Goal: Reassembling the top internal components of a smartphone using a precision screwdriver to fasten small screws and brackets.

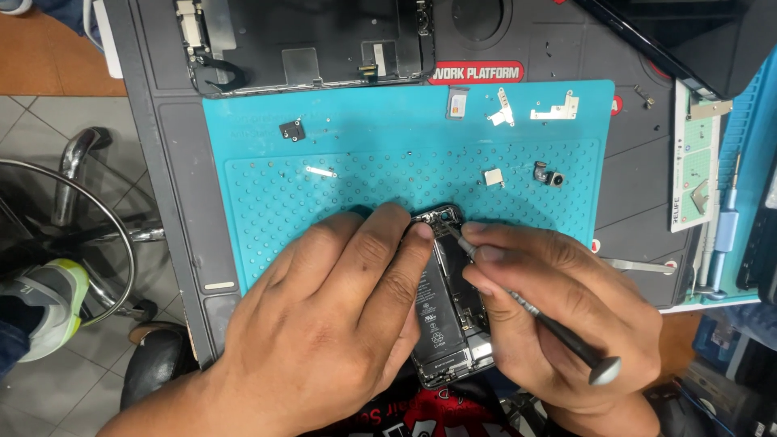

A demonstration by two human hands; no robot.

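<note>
In the head view, the left hand is laid flat over the left side of an opened phone, fingers closed together and pressing it down onto the teal mat near the mat's front edge. The right hand is closed around a thin screwdriver, pinched between thumb and fingertips, its tip set near the phone's upper end beside the camera.

The step is best done, it may be judged, with the driver kept upright on the screw and the phone held firmly so that nothing slips.

Small metal brackets and a loose camera module are spread on the mat's far part. A detached screen panel lies beyond on the grey tabletop pad, where a red oval label with white lettering is seen. A narrow white and green card lies to the right.
</note>
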